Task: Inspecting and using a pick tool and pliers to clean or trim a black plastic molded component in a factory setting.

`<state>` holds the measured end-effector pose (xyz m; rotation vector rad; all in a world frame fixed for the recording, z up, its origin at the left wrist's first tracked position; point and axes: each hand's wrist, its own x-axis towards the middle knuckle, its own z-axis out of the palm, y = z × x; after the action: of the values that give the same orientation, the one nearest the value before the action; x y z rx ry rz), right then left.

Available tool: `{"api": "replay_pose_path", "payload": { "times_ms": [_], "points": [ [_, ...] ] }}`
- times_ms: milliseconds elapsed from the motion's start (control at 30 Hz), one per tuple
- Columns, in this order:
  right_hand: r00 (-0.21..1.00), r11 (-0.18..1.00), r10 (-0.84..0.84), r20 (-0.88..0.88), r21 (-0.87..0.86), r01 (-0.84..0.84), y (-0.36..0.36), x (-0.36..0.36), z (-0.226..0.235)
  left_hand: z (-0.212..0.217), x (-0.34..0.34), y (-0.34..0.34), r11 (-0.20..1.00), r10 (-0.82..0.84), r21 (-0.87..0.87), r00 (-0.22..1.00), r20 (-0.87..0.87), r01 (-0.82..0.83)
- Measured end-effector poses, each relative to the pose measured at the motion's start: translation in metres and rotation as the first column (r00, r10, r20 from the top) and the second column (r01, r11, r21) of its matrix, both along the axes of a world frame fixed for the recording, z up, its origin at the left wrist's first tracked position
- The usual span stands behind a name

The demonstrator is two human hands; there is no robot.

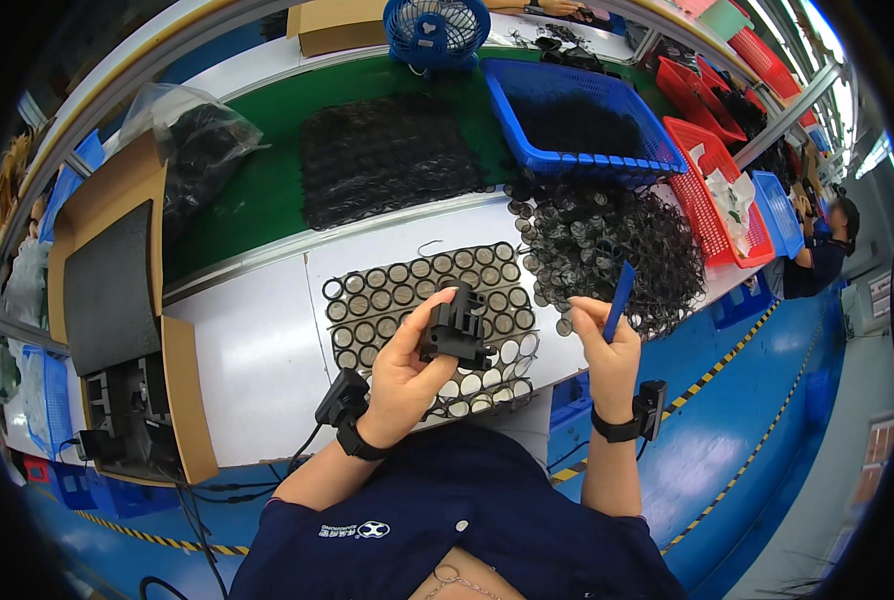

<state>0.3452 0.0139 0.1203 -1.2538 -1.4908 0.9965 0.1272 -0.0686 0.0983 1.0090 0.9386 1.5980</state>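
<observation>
Centre of frame, just below middle: both hands raised over the bench edge, pieces facing each other.
L hand: fingers clenched round a blocky black plastic part; thumb on its near side, fingertips on top. Part sits upright above the palm, its open side turned twd frame right.
R hand: thumb and forefinger pinched on the lower end of a thin flat blue plastic strip; other fingers curled in.
Strip axis: long axis near vertical, leaning slightly to frame right; free tip up, above the fingertips.
Key relation: strip lies to the right of the black part, apart, not touching; open gap btwn them at abt the same height. R hand nearer the strip, L hand nearer the part.
Under the hands: flat black tray of round ring-shaped cells on the white bench top, partly hidden by the L hand.
Right of tray: loose heap of small black rings, upper right of centre, behind the strip.
Further up: blue mesh basket holding dark pieces.
Wrists: black strap-on devices on both.
</observation>
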Motion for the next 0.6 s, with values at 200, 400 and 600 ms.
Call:
{"api": "replay_pose_path", "payload": {
  "times_ms": [200, 400, 600],
  "points": [
    [0.938, 0.951, 0.277, -0.208, -0.08, -0.298, -0.023, -0.022, 0.012, 0.001, 0.002, 0.0, 0.996, 0.077, 0.063, 0.981, -0.178, -0.066],
    [0.89, 0.907, 0.311, -0.335, -0.175, -0.383, -0.029, -0.03, 0.015, 0.003, 0.002, -0.002, 0.988, 0.139, 0.106, 0.945, -0.295, -0.112],
    [0.881, 0.899, 0.419, -0.219, -0.033, -0.436, -0.031, -0.044, 0.012, 0.006, -0.002, 0.0, 0.95, 0.263, 0.282, 0.833, -0.487, -0.135]
  ]
}}
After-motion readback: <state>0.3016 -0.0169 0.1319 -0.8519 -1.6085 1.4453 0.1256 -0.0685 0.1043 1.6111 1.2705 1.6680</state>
